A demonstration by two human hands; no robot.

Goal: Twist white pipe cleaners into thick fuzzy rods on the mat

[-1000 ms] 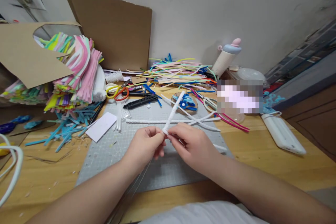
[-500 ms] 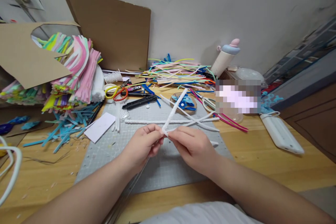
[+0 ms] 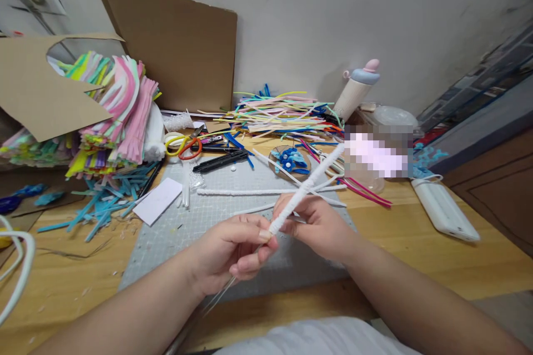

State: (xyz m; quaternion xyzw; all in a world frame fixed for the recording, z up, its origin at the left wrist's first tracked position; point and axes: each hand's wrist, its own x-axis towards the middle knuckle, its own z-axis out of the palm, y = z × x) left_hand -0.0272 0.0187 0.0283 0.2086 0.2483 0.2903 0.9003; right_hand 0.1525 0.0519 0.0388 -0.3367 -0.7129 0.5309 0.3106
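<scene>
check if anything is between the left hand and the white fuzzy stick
Nothing visible stands between: the left hand pinches the white fuzzy stick low down. The right hand is close beside it, not in between.

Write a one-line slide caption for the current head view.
Left hand pinching the lower end of a fuzzy white rod above a gray cutting mat, right hand close beside it.

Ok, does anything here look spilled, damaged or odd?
Mostly ordinary clutter. Blue strips lie strewn, unbundled, left of the white card, and a pixelated block at right hides what lies beneath, which looks odd. The white rod in the left hand shows no visible damage.
</scene>
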